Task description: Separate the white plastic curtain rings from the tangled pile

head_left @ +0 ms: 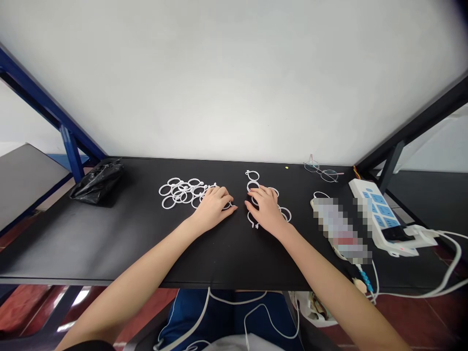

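White rings with small knobs, like curtain rings, lie on a black tabletop (pixel 146 243) in two groups. My left hand (pixel 214 207) rests palm down over the right end of the left pile of white rings (pixel 182 191). Its thumb is apart from the bent fingers, and part of a ring shows beneath them. My right hand (pixel 266 207) lies over the looser right group of rings (pixel 287 210), fingers spread and touching some of them. One ring (pixel 258 176) of this group shows beyond the fingertips. Both palms hide some rings.
A crumpled black plastic bag (pixel 98 183) lies at the left. On the right are eyeglasses (pixel 329 176), a phone (pixel 341 231) with a cable, and a white power strip (pixel 380 214) with plugs. A pale wall (pixel 234 87) stands behind; blue metal frame bars (pixel 47 100) rise at the left.
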Demonstrator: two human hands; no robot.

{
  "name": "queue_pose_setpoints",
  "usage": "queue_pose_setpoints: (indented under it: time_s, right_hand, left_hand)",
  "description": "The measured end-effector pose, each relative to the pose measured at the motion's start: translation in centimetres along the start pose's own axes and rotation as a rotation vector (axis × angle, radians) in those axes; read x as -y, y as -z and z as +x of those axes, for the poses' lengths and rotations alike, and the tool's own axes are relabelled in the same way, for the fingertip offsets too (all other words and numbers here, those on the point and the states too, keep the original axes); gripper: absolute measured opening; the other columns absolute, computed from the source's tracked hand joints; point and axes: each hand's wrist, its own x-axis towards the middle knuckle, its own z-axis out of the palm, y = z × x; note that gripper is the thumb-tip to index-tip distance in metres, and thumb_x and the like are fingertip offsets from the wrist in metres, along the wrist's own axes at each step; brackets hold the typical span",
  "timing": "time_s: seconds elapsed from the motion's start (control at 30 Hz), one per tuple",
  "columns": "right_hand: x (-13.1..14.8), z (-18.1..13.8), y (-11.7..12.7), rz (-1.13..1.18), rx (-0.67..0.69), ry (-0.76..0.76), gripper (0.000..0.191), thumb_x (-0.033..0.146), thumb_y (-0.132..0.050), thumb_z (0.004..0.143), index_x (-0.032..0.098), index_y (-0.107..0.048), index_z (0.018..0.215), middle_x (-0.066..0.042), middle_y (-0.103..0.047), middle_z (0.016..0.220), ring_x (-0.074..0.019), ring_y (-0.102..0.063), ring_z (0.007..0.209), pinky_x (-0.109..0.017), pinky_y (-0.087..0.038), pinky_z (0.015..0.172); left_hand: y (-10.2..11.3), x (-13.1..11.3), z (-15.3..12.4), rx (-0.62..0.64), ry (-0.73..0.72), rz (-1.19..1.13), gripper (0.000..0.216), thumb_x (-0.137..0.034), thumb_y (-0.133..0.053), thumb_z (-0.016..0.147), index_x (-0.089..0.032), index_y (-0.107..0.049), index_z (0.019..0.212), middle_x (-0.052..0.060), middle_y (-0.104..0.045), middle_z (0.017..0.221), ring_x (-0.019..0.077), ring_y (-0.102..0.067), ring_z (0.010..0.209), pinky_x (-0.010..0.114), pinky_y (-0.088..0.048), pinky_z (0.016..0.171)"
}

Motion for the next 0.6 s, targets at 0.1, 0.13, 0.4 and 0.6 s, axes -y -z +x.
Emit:
queue_pose_setpoints:
  time_s: [0.1, 0.13, 0.4, 0.6]
  right_hand:
    - [0.00, 0.00, -0.14, -0.036, 0.006, 0.006, 0.024, 0.028, -0.055, 0.090, 0.017, -0.067, 0.107, -0.010, -0.066, 0.123, -0.0369, -0.045, 0.128, -0.061, -0.025, 0.110]
    - [0.03, 0.00, -0.16, -0.041, -0.001, 0.005, 0.024, 0.028, -0.054, 0.091, 0.017, -0.067, 0.108, -0.009, -0.066, 0.122, -0.0368, -0.046, 0.127, -0.062, -0.024, 0.110]
    - [0.18, 0.02, -0.39, -0.001, -0.140, 0.012, 0.029, 0.030, -0.053, 0.091, 0.017, -0.065, 0.114, -0.009, -0.067, 0.119, -0.0361, -0.048, 0.125, -0.064, -0.022, 0.110]
    - [0.56, 0.11, -0.31, 0.090, -0.387, 0.071, 0.024, 0.028, -0.051, 0.093, 0.020, -0.068, 0.109, -0.008, -0.071, 0.112, -0.0317, -0.054, 0.121, -0.058, -0.032, 0.108]
  left_hand:
    - [0.02, 0.02, -0.01, -0.011, -0.002, 0.002, 0.023, -0.037, -0.052, 0.095, -0.017, -0.064, 0.093, 0.006, -0.057, 0.094, 0.0197, -0.052, 0.087, 0.038, -0.041, 0.085]
    - [0.00, 0.04, -0.01, -0.014, -0.004, 0.005, 0.023, -0.036, -0.052, 0.095, -0.017, -0.065, 0.092, 0.006, -0.057, 0.094, 0.0197, -0.052, 0.087, 0.038, -0.041, 0.085]
    - [-0.15, 0.37, -0.03, -0.007, -0.009, 0.022, 0.019, -0.026, -0.051, 0.095, -0.017, -0.067, 0.091, 0.007, -0.057, 0.098, 0.0208, -0.053, 0.091, 0.038, -0.042, 0.085]
    - [0.33, -0.06, 0.10, -0.008, -0.001, 0.002, 0.020, -0.023, -0.048, 0.095, -0.018, -0.067, 0.092, 0.007, -0.057, 0.098, 0.0214, -0.052, 0.092, 0.040, -0.042, 0.087]
